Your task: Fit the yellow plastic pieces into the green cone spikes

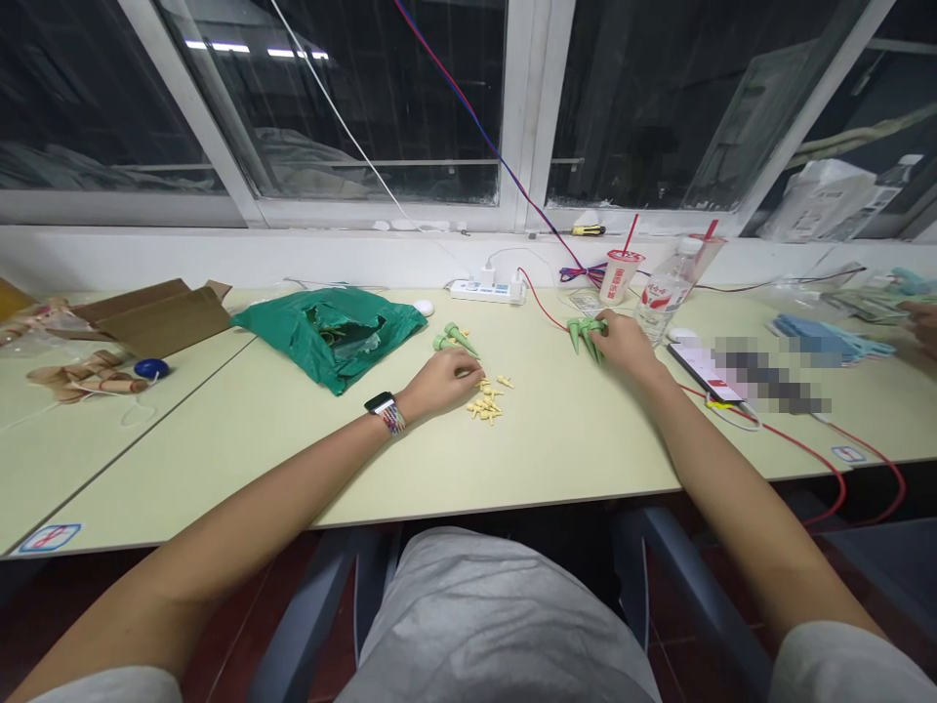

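Note:
My left hand, with a watch on its wrist, is over the table with thumb and fingertips pinched together at the edge of a small pile of pale yellow, jagged little pieces. What sits in the pinch, if anything, is hidden. Just beyond it lie green cone-shaped spikes with capped heads. Farther right, my right hand has its fingers closed on a green spike at the side of a small group of such green spikes, points toward me.
A torn green plastic bag and a cardboard box lie left, near wooden toys. Behind are a power strip and a paper cup. A bottle, phone and red cable are right.

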Demonstrator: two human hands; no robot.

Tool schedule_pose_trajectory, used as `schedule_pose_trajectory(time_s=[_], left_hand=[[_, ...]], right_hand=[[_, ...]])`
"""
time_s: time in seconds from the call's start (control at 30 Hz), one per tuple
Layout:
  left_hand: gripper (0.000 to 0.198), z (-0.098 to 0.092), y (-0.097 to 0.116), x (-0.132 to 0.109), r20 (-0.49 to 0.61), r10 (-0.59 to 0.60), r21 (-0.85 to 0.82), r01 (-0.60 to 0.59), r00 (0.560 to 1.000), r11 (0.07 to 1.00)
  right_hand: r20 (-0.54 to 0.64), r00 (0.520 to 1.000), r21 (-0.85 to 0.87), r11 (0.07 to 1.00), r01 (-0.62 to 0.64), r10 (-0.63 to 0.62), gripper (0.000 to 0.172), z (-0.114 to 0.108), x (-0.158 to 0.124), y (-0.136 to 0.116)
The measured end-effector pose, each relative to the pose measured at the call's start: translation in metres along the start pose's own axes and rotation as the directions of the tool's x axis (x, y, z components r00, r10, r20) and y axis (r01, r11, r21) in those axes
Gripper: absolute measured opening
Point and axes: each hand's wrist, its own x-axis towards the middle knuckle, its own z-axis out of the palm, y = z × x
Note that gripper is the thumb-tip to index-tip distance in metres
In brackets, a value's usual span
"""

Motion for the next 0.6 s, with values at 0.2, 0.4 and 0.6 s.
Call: schedule_pose_trajectory(time_s=[0.2,0.4,0.6], left_hand=[[0.026,0.001,-0.002,0.0,0.004,0.022,0.015,-0.022,1.0,1.0],[0.024,0.001,-0.001,0.0,0.012,0.024,0.021,-0.024,1.0,0.999],[0.03,-0.001,0.003,-0.002,0.027,0.066,0.019,-0.067,0.997,0.998]], right_hand=[[0.002,1.0,0.015,1.0,-0.018,0.018,0.046,-0.002,-0.001,-0.001],[-0.06,0.996,0.072,0.996,-0.058,0.062,0.047,-0.009,-0.008,-0.009],[-0.117,0.982,0.122,0.98,0.159,-0.145,0.041,-0.007,-0.023,-0.071]])
